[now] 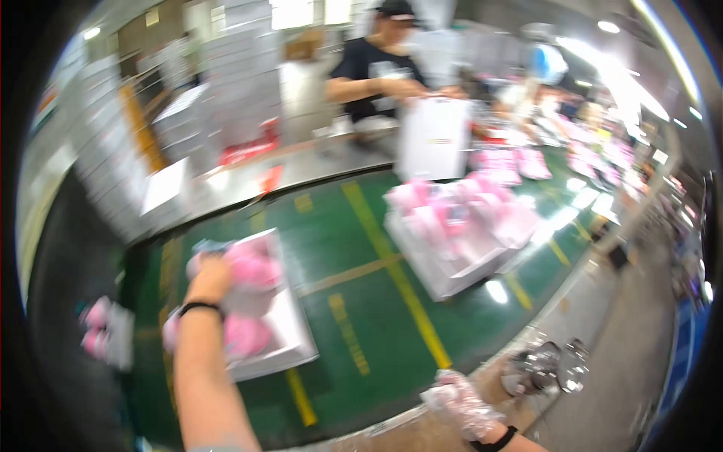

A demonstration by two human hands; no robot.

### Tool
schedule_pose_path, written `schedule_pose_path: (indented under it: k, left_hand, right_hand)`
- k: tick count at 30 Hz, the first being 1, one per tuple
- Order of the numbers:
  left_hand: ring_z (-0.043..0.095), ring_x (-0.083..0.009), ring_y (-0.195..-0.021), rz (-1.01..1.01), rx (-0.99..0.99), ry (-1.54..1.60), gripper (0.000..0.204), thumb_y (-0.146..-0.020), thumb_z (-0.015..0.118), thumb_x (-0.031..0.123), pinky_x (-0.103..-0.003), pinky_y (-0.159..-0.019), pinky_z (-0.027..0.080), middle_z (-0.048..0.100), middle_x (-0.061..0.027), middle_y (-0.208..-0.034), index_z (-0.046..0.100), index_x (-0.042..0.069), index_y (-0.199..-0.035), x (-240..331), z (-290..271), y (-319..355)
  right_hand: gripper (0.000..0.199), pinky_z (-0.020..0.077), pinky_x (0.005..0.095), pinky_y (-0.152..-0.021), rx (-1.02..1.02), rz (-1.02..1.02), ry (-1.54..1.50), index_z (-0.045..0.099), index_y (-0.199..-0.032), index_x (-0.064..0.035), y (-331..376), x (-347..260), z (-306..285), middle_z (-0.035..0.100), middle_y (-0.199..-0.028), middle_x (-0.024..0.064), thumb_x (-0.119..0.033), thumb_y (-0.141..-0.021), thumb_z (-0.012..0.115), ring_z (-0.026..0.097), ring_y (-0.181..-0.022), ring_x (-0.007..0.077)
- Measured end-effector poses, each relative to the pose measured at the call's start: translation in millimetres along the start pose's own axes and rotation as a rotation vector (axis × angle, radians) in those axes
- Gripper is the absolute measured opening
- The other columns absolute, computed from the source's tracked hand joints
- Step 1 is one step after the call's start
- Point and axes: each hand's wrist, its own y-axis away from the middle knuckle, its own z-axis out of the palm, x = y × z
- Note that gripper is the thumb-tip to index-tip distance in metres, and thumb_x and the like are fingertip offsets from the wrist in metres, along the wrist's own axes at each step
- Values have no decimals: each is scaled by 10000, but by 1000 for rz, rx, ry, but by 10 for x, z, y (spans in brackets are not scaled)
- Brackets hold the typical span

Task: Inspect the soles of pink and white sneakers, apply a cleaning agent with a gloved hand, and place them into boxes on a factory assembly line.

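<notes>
My left hand (209,277) reaches over an open white box (297,335) at the left of the green belt. It is on a pink, soft-looking shoe (252,267) at the box's far end; its fingers are blurred and hidden, so their grip does not show. A greyish-blue piece (212,246) shows just beyond the hand. Another pink shoe (250,335) lies at the near end. My right hand (461,403), in a clear plastic glove, hovers by the belt's near edge with fingers loosely apart and nothing visible in them.
Another white box (452,282) holds several pink shoes. Across the belt, a person (376,75) handles an upright white box (434,139). A small white box (119,337) with pink items stands far left. Shiny clear round objects (546,367) sit near my right hand. White boxes are stacked behind.
</notes>
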Motion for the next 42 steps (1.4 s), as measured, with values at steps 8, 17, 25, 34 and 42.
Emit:
schedule_pose_path:
  k: [8, 17, 25, 34, 42]
  left_hand:
    - [646, -233, -914, -210, -313, -226, 170, -794, 545, 136, -415, -1075, 242, 686, -93, -876, 712, 122, -820, -73, -381, -296]
    - [595, -391, -824, -379, 149, 524, 348, -838, 577, 305, -462, -714, 445, 619, -194, -867, 537, -18, -962, 177, -2433, 480]
    - [624, -208, -999, -603, -384, 2469, 531, -954, 472, 419, -327, -871, 505, 621, -124, -1147, 502, -16, -1256, 2342, -3310, 1643]
    - [626, -222, -981, -657, -737, 2575, 441, -952, 501, 347, -351, -854, 521, 622, -129, -1131, 529, -2, -1220, 3186, -3057, 2413]
    - [641, -208, -914, -595, -615, 2380, 468, -949, 503, 384, -326, -800, 529, 643, -121, -1076, 577, -33, -1148, 3324, -2864, 2594]
  right_hand:
    - [467, 427, 303, -926, -221, -583, 620, 422, -1280, -39, 564, 135, 3, 537, -1130, 95, -179, -880, 618, 517, -1070, 183]
    - [405, 501, 298, -866, -344, -737, 275, 417, -1237, -113, 956, 37, -120, 577, -1083, 78, -18, -874, 571, 588, -973, 152]
    - [332, 441, 412, -926, -587, -1354, 438, 465, -1207, 19, 1866, -614, 264, 540, -1152, 177, -27, -879, 490, 543, -1063, 319]
    - [214, 479, 418, -814, -233, -1649, 973, 566, -1061, -34, 2002, -1010, 200, 601, -934, 151, -144, -917, 452, 587, -903, 336]
    - [294, 509, 380, -759, -631, -2098, 1273, 558, -1047, -58, 2303, -399, 5, 580, -943, 113, -99, -757, 586, 594, -914, 252]
